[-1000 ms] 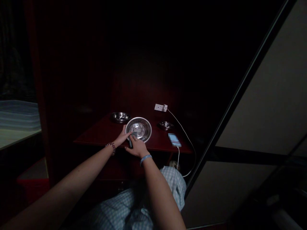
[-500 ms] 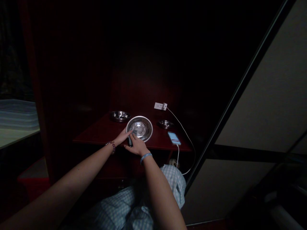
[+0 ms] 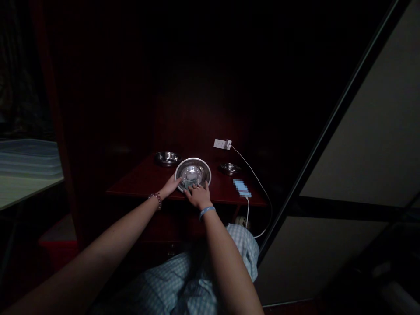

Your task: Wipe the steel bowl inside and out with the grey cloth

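Observation:
A shiny steel bowl (image 3: 201, 168) is tilted toward me above the front of a dark red shelf. My left hand (image 3: 169, 187) grips its left rim, thumb over the edge. Inside the lower part of the bowl lies a small grey cloth (image 3: 189, 182). My right hand (image 3: 199, 195) reaches over the front rim and holds the cloth against the inner wall with its fingers; part of the cloth is hidden beneath them.
Two more steel bowls rest on the shelf (image 3: 131, 183): one bowl (image 3: 167, 158) behind left, a smaller one (image 3: 229, 168) to the right. A phone (image 3: 242, 187) on a white cable lies near the right edge, plugged into a wall socket (image 3: 222, 144). Plastic boxes (image 3: 29, 159) stand far left.
My right hand has moved right and spread over the cloth inside the bowl, away from my left hand. The cloth lies more spread out. The left hand keeps its hold on the rim.

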`<action>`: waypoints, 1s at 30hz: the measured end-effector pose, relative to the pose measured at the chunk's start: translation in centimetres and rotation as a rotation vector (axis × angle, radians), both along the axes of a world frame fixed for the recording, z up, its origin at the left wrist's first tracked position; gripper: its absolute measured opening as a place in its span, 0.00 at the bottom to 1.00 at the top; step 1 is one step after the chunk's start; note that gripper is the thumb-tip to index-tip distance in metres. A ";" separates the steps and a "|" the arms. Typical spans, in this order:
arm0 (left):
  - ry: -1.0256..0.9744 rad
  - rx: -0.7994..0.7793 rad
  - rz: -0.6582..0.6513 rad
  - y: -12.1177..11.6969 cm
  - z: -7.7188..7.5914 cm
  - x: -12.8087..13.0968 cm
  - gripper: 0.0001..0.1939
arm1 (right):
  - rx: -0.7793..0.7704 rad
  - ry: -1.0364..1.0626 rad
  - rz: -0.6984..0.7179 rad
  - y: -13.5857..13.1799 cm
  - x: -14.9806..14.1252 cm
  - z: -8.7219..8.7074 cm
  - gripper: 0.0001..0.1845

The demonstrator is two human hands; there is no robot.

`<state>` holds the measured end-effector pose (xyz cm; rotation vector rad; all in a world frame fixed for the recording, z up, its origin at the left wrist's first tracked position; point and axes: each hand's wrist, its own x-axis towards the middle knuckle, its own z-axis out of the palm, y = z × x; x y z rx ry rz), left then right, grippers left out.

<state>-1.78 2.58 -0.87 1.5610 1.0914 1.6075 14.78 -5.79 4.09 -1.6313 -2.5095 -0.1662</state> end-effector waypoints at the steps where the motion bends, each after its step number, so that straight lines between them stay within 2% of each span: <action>1: -0.005 -0.002 0.004 0.0 0.0 0.0 0.27 | 0.011 -0.013 -0.017 0.1 0.1 0.1 0.30; 4: -0.017 -0.004 0.009 0.0 0.0 0.0 0.27 | 0.057 -0.041 -0.065 0.4 0.3 -0.1 0.30; 12: -0.064 0.029 -0.037 0.7 -0.7 -0.2 0.27 | 0.241 -0.066 -0.231 1.9 0.9 -1.7 0.31; 21: 0.003 0.030 -0.030 0.5 -0.7 0.0 0.30 | 0.077 0.064 -0.259 1.4 0.3 -1.6 0.32; 30: 0.071 0.056 -0.058 -1.2 0.6 0.3 0.34 | 0.082 0.056 -0.231 0.9 0.1 -1.7 0.32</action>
